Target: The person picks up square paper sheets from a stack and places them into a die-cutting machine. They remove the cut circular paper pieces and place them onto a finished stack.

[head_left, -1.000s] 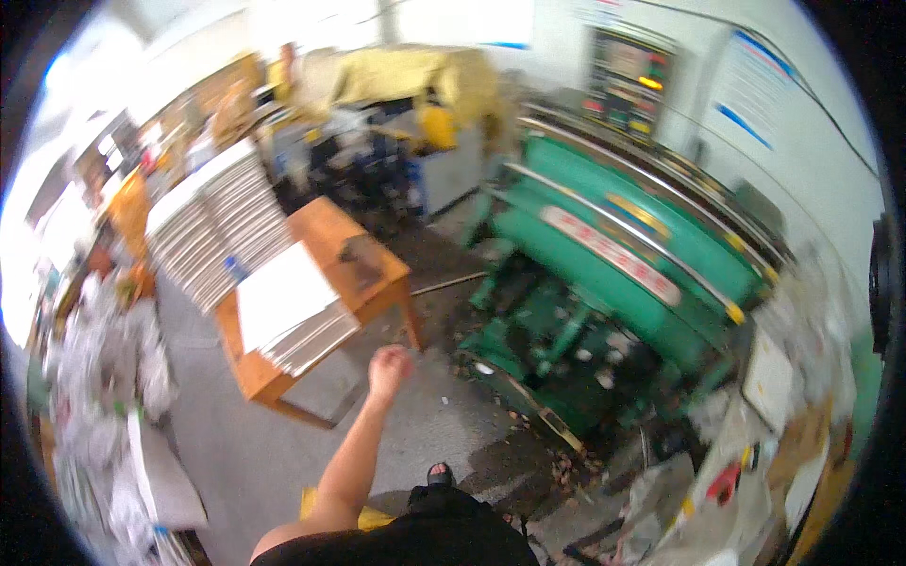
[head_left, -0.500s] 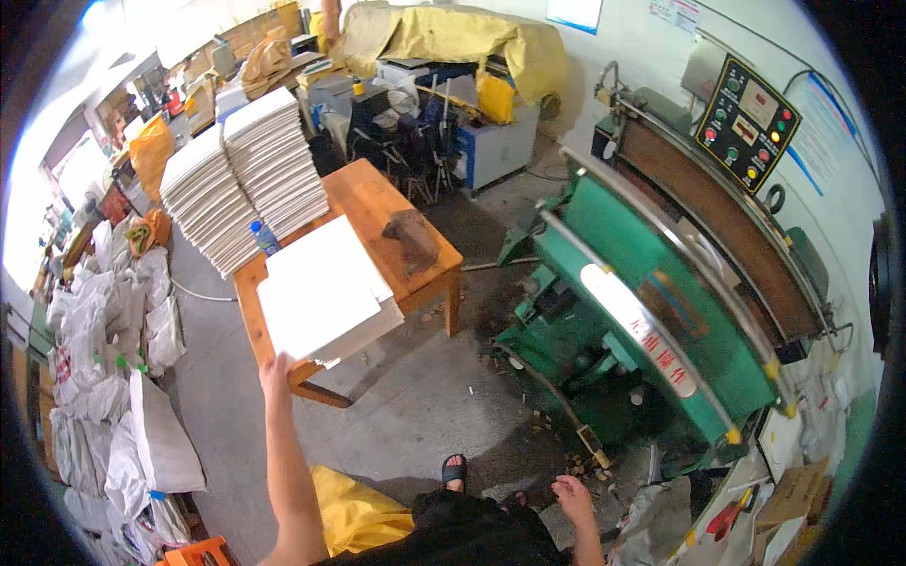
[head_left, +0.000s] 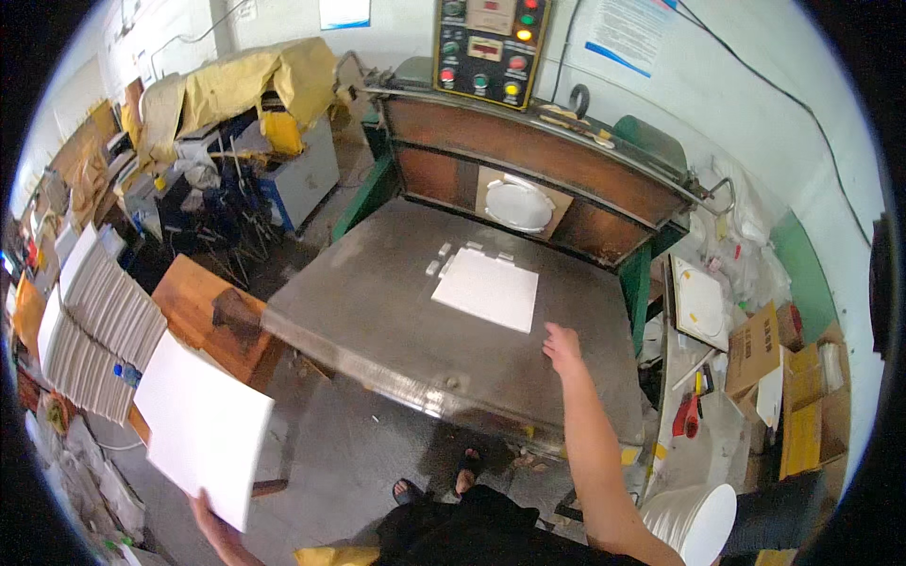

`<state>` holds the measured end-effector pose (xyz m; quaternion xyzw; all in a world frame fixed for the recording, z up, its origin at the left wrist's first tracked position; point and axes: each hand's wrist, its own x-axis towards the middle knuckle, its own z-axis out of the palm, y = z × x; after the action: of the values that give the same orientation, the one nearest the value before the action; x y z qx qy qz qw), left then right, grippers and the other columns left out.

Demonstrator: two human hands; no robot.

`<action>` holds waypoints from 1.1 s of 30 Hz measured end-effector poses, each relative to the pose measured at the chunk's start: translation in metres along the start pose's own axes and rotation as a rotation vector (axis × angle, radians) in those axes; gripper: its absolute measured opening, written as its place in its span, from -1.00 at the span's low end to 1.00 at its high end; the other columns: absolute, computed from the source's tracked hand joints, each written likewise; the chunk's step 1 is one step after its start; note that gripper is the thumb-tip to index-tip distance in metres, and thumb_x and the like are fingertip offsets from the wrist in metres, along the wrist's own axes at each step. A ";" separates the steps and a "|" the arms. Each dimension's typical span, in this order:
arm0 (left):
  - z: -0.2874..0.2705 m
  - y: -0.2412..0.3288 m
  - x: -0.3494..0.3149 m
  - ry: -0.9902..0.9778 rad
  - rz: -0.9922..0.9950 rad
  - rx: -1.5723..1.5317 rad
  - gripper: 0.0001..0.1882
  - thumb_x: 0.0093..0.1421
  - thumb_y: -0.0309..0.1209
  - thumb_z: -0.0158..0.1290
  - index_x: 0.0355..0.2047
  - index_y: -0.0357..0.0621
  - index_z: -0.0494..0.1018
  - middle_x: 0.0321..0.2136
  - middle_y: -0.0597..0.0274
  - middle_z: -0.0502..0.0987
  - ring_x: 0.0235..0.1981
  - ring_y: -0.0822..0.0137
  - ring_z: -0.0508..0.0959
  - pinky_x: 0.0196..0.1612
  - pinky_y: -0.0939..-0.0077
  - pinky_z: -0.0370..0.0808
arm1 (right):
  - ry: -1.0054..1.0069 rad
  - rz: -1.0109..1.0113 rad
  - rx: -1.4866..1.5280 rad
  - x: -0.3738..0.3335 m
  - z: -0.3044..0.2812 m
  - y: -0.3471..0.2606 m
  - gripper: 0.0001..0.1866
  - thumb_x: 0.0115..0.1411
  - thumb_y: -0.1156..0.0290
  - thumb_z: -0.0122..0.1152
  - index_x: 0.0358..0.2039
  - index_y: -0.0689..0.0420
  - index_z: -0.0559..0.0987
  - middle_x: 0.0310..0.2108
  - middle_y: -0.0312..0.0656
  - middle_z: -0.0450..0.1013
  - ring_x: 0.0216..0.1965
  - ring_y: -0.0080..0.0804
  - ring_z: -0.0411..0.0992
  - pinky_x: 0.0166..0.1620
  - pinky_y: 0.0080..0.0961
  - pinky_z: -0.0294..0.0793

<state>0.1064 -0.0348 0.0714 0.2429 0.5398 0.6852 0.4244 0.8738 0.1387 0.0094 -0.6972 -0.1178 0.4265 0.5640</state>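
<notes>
My left hand [head_left: 209, 521] grips the near edge of a white cardboard sheet [head_left: 203, 415], held beside the wooden table [head_left: 203, 297]. The sheet hides whatever lies beneath it. Over the grey metal bed [head_left: 377, 311] of the press, my right hand [head_left: 562, 347] reaches out with its fingers apart and nothing in them. Just left of its fingertips, another white sheet [head_left: 491, 290] lies flat on the bed, with a small gap between. Several small pale blocks [head_left: 444, 251] sit along that sheet's far and left edges. A round cutting die [head_left: 519, 205] shows on the upright brown platen [head_left: 434, 137].
A control panel [head_left: 483, 52] with lit buttons stands above the press. Tall stacks of white board [head_left: 99, 330] and a blue-capped bottle [head_left: 125, 374] are at left. At right are a stack of white discs [head_left: 703, 524], a red-handled tool [head_left: 689, 415] and cardboard boxes [head_left: 760, 349].
The press bed has swung down from its tilted position, showing a sheet on it. My view has turned right. My right hand has risen over the bed; my left has lifted a sheet.
</notes>
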 end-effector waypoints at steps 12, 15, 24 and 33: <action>0.303 -0.135 -0.152 -0.362 -0.700 -0.040 -0.53 0.27 -0.45 -0.06 0.18 -0.29 0.19 -0.02 -0.03 0.45 -0.03 0.11 0.50 0.00 0.22 0.49 | -0.249 0.431 0.228 0.121 0.054 -0.005 -0.77 0.13 0.38 0.17 -0.19 0.14 0.49 -0.28 -0.21 0.50 -0.30 -0.25 0.50 -0.09 -0.16 0.50; 0.347 -0.163 -0.140 -0.588 -0.979 -0.127 -0.55 0.33 -0.40 -0.15 0.22 -0.16 0.17 -0.07 -0.06 0.47 -0.27 0.06 0.61 -0.25 0.23 0.62 | -0.417 0.231 0.387 0.134 0.008 -0.016 -0.76 0.14 0.41 0.17 -0.17 0.16 0.50 -0.25 -0.18 0.50 -0.22 -0.23 0.49 -0.04 -0.22 0.47; 0.565 -0.309 -0.094 -0.619 -0.938 -0.121 -0.56 0.35 -0.48 -0.34 0.22 -0.27 0.13 0.13 -0.09 0.28 0.12 -0.06 0.37 0.19 -0.02 0.37 | -0.131 -0.201 0.613 -0.001 -0.175 -0.040 -0.55 0.15 0.45 0.12 0.07 0.29 0.39 -0.03 -0.05 0.45 -0.02 -0.19 0.44 0.08 -0.26 0.40; 0.553 -0.305 -0.074 -0.763 -0.792 0.120 -0.53 0.26 -0.37 -0.03 0.10 -0.40 0.23 0.04 -0.13 0.39 0.04 0.01 0.46 0.07 0.14 0.47 | 0.283 -0.084 0.560 -0.167 -0.264 0.044 -0.50 0.12 0.47 0.09 0.10 0.30 0.35 -0.02 -0.05 0.44 -0.02 -0.17 0.43 0.08 -0.24 0.39</action>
<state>0.6798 0.2151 -0.0420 0.2762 0.4358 0.3048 0.8006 0.9502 -0.1647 0.0477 -0.5618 0.0551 0.3176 0.7619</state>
